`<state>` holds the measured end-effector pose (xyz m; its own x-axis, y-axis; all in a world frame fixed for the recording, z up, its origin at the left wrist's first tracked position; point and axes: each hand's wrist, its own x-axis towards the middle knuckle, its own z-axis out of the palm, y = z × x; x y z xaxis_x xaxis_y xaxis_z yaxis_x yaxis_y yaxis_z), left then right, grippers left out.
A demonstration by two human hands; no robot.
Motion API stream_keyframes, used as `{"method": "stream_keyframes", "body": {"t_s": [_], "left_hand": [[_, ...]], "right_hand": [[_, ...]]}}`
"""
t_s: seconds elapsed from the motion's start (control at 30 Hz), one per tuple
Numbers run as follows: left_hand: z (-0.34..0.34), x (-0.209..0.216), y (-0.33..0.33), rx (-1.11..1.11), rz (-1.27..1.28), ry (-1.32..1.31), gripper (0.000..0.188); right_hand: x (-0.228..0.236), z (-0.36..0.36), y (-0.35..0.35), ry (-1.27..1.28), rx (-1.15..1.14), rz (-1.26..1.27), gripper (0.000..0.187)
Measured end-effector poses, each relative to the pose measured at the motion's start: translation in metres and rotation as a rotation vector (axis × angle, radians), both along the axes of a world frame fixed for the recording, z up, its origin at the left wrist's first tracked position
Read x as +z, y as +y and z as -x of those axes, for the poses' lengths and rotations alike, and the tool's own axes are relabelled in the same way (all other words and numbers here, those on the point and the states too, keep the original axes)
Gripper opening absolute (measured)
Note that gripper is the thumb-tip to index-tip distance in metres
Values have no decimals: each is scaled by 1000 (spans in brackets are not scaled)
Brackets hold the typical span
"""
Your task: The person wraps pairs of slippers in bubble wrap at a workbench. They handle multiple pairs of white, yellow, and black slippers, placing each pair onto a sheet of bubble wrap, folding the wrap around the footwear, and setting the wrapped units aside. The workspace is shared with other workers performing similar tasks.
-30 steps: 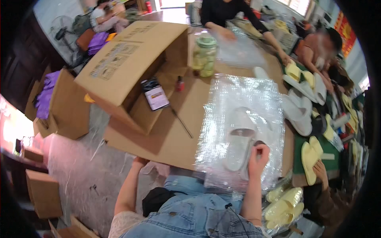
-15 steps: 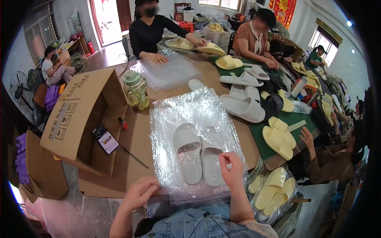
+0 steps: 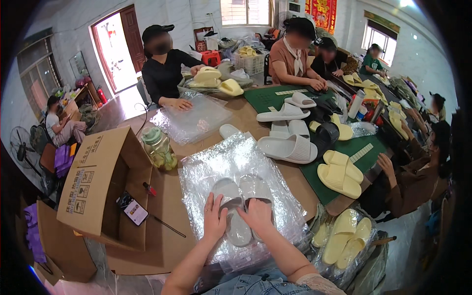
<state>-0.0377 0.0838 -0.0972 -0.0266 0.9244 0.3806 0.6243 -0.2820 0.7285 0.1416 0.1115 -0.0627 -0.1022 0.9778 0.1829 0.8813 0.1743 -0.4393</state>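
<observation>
A pair of light grey slippers, the left slipper (image 3: 239, 230) and the right slipper (image 3: 255, 186), lies toes away from me on a stack of clear plastic bags (image 3: 196, 177). Glints across the slippers suggest a clear film over them; I cannot tell whether they are inside a bag. My left hand (image 3: 215, 219) lies along the outer side of the left slipper, fingers stretched and thumb apart. On the right slipper, just below its strap, rests my right hand (image 3: 256, 216), thumb pointing toward the left slipper. Its fingertips are partly hidden.
An open cardboard box (image 3: 105, 182) lies to the left, with a phone (image 3: 132, 208), a pen (image 3: 169, 226) and a lidded glass jar (image 3: 160, 150) near it. Yellow slippers (image 3: 340, 173) and more grey slippers (image 3: 289, 148) are to the right. Co-workers sit around the table.
Both my hands have come in from the near edge and right side onto the slippers. Across the table, a person in black has lifted a pair of yellow slippers. The view has shifted slightly.
</observation>
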Motion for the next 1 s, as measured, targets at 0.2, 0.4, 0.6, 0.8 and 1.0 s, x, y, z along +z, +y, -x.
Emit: {"method": "stream_keyframes", "body": {"t_s": [0.2, 0.4, 0.6, 0.8, 1.0], "left_hand": [[2, 2, -3, 1, -4, -35, 51], [5, -2, 1, 41, -1, -6, 54], [-8, -2, 4, 17, 132, 215, 66], [11, -12, -11, 69, 148, 471, 64], [9, -16, -10, 54, 105, 465, 65]], "right_hand": [[-21, 2, 7, 175, -19, -76, 31], [-10, -13, -10, 226, 2, -78, 25], [-6, -64, -54, 172, -99, -56, 25], [23, -159, -114, 120, -359, -128, 26], [48, -347, -175, -362, -945, -75, 26]]}}
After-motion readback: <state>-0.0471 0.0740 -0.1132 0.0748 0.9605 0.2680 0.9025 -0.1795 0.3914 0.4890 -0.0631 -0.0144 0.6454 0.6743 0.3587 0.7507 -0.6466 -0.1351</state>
